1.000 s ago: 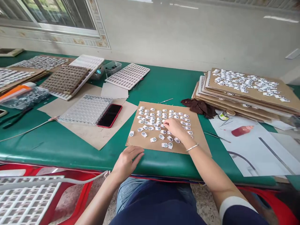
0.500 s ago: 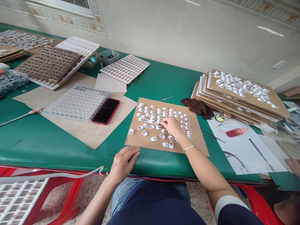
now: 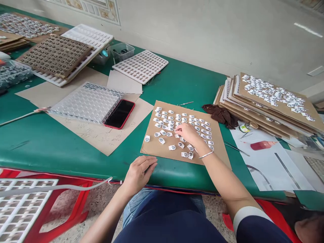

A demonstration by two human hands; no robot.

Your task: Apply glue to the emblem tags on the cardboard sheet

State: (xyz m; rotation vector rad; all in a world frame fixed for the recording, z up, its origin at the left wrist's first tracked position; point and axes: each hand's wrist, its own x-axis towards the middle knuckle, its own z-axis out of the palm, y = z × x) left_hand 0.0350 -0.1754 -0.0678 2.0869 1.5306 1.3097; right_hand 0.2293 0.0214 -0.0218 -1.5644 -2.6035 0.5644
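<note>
A brown cardboard sheet (image 3: 157, 148) lies on the green table before me, holding many small round dark-faced pieces with white tabs, some in rows and some scattered. My right hand (image 3: 187, 132), a bangle on its wrist, is over the middle of the sheet. Its thumb and fingers are pinched together down among the tabbed pieces; what is between the fingertips is hidden. At the table's front edge rests my left hand (image 3: 140, 170), fingers extended and slightly curved, holding nothing. Its fingertips lie just off the sheet's near left corner. One tabbed piece (image 3: 147, 138) sits apart at the sheet's left side.
Left of the sheet are a red-cased phone (image 3: 119, 114), a clear plastic tray (image 3: 86, 103) and white slotted trays (image 3: 141, 66). To the right are tweezers (image 3: 236, 148), a brown cloth (image 3: 221, 114), stacked cardboard sheets (image 3: 275, 111) and a red bottle (image 3: 262, 145).
The camera view has shifted, so the table's contents appear farther right and slightly higher. My right hand has moved a little left across the sheet, still pinched. My left hand stays at the edge.
</note>
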